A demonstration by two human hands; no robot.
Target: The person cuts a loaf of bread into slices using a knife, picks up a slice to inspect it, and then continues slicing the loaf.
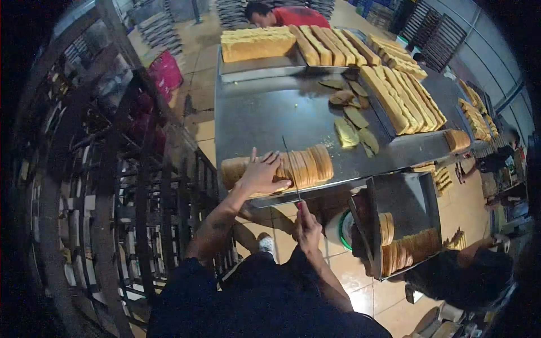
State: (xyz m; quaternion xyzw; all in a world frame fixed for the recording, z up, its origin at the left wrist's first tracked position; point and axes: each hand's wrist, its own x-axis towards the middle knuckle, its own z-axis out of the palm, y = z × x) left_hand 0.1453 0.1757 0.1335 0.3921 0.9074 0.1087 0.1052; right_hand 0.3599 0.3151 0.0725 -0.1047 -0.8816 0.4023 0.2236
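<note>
A long bread loaf (pixel 231 169) lies along the near edge of the metal table, its right part cut into thin upright slices (pixel 315 164). My left hand (pixel 262 176) rests on top of the loaf, with fingers spread and the thumb towards the near side. Just right of that hand, a long thin knife (pixel 291 163) crosses the loaf among the slices, its tip pointing away from me. Closed round the knife's handle is my right hand (pixel 309 228), in front of the table edge. The blade's lower edge is hidden among the slices.
Uncut loaves (pixel 256 45) line the far side of the metal table (pixel 253 107), with more loaves (pixel 403 101) at right. Cut-off crusts (pixel 349 115) lie mid-table. A tray (pixel 403 194) holds slices at lower right. Dark racks (pixel 152 186) stand left. A person in red (pixel 298 17) leans beyond.
</note>
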